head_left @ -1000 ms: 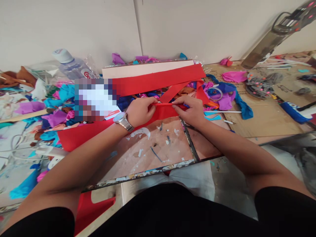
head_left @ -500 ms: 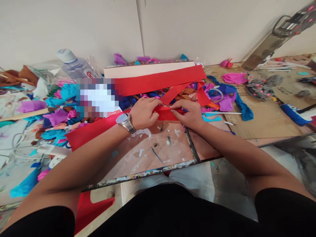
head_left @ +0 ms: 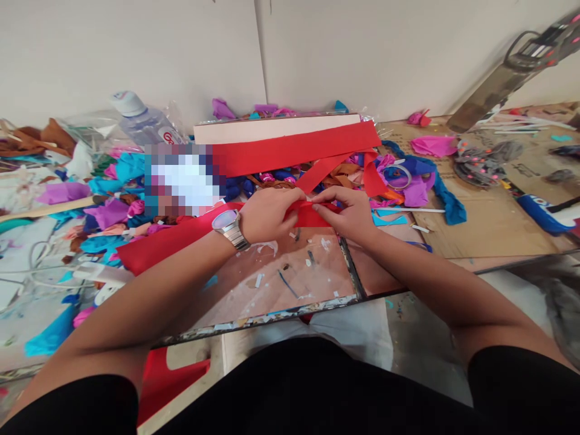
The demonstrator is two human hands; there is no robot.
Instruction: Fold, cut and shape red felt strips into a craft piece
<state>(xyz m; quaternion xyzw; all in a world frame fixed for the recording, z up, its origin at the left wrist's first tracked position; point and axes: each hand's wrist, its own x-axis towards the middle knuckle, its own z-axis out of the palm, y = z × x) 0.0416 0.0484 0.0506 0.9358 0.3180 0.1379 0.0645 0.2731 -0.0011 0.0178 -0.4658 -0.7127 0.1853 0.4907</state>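
Both my hands pinch a long red strip [head_left: 172, 240], which looks like crepe paper or cloth, near the table's front. My left hand [head_left: 270, 212], with a metal watch on its wrist, grips its upper edge with curled fingers. Close beside it, my right hand [head_left: 347, 212] holds the same strip between thumb and fingers. The strip's free end runs left beneath my left forearm. Behind my hands lies a wider red band [head_left: 290, 148] along a pale board [head_left: 276, 129]. A narrow red piece [head_left: 319, 171] slants down toward my fingers.
Colourful crumpled scraps [head_left: 111, 212] heap up at left and behind. A clear bottle [head_left: 149, 124] stands at the back left; a dark bottle [head_left: 489, 90] leans against the wall at right. A tape roll [head_left: 409, 179] lies right of my hands, near flattened cardboard [head_left: 480, 223].
My fingers have shifted slightly along the red strip's edge, and my left thumb is tucked further in. Both hands still hold it; the whole view has drifted a little.
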